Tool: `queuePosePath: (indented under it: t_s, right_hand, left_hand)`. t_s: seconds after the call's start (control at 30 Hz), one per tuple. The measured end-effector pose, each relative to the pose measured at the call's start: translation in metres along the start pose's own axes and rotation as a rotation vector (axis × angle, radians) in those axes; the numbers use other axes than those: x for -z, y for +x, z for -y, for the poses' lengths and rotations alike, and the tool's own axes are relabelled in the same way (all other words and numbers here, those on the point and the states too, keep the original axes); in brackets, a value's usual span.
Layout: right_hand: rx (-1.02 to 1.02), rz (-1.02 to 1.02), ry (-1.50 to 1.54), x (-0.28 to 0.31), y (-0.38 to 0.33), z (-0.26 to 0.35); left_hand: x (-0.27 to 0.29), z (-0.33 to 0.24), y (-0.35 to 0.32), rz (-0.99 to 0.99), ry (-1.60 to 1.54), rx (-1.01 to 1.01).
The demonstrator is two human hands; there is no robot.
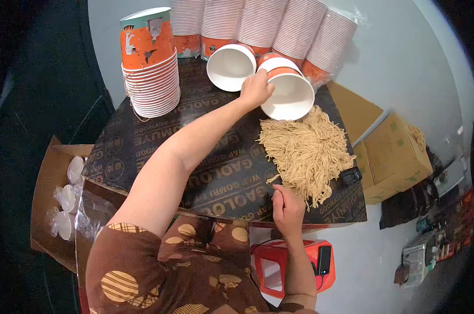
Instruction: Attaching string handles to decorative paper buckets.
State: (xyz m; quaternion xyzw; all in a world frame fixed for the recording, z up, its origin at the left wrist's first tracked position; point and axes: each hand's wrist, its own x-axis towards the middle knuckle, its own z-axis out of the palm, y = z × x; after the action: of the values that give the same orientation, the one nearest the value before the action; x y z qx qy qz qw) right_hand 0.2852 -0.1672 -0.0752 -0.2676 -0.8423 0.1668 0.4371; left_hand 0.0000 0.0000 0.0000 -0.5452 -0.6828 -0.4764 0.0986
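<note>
My left hand (257, 90) reaches to the far side of the table, its fingers closed on the edge of an orange and white paper bucket (289, 97). That bucket lies tilted, its white inside facing me. Beside it, a second paper bucket (230, 68) lies on its side with its mouth toward me. My right hand (288, 212) is closed at the table's near edge, thumb against the curled fingers. A loose strand from the pile of tan cords (310, 152) ends by its fingertips; whether the fingers grip it is hidden.
A tall stack of paper buckets (150, 86) stands at the left of the dark table (210, 152). Several wrapped stacks (258, 23) line the back. A small black object (350, 176) sits by the cords. Cardboard boxes (396, 157) flank the table; a red stool (326, 277) is below.
</note>
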Motion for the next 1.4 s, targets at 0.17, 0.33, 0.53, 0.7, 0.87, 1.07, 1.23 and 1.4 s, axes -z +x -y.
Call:
queuePosePath:
  t_s: [0.17,0.33,0.53,0.7,0.87,1.07,1.23,1.4]
  right_hand:
    - [-0.026,0.004,0.007,-0.006,0.001,-0.002]
    - [-0.016,0.009,0.023,-0.004,0.0,-0.005]
    - [-0.052,0.043,0.038,-0.001,0.0,-0.004]
    - [0.02,-0.003,0.026,-0.004,0.0,-0.006]
    - [-0.069,0.051,0.041,-0.001,-0.002,-0.003]
    - [-0.071,0.059,0.048,-0.002,-0.003,-0.011]
    - [-0.266,0.039,0.394,-0.008,0.0,0.013]
    - [-0.399,0.078,0.682,-0.013,0.005,0.04]
  left_hand:
    - [0.008,-0.008,0.0,0.019,-0.099,0.084]
    - [0.023,-0.015,-0.01,0.02,-0.188,0.174]
    - [0.077,-0.018,-0.038,0.02,-0.246,0.212]
    - [0.124,-0.014,-0.075,-0.116,-0.15,-0.028]
    - [0.162,-0.024,-0.116,-0.101,-0.152,0.001]
    - [0.187,-0.032,-0.143,-0.086,-0.199,0.111]
    - [0.199,-0.051,-0.164,-0.124,-0.346,0.062]
    - [0.199,-0.054,-0.181,-0.15,-0.417,0.045]
